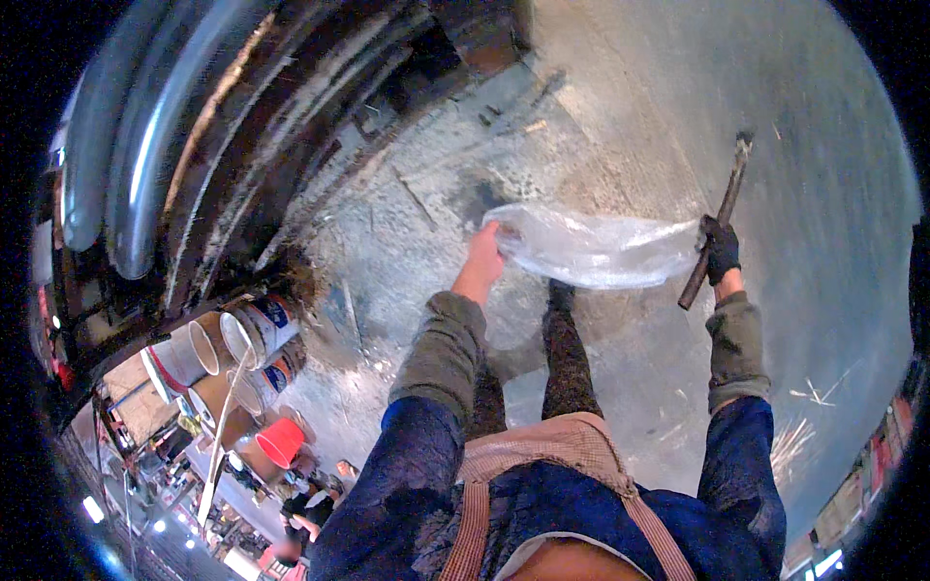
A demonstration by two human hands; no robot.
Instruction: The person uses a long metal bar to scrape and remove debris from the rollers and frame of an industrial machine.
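A crumpled length of clear plastic sheet (pixel 601 254) is stretched between my two hands above the floor. My left hand (pixel 481 261), bare, is closed on its left end, fingers partly hidden by the plastic. In a dark glove, my right hand (pixel 720 250) is closed around a dark stick (pixel 738 179) and sits at the plastic's right end; whether it also pinches the plastic I cannot tell. The stick slants up and to the right, with a pale, rough tip at its far end. Below the plastic, my legs and one dark shoe show.
Long shiny metal pipes (pixel 145 145) and dark beams fill the upper left. White buckets (pixel 260 329) and a red bucket (pixel 280 443) stand at the lower left, with people beyond. Thin straw-like pieces (pixel 792 443) lie on the stained floor (pixel 639 387) at right.
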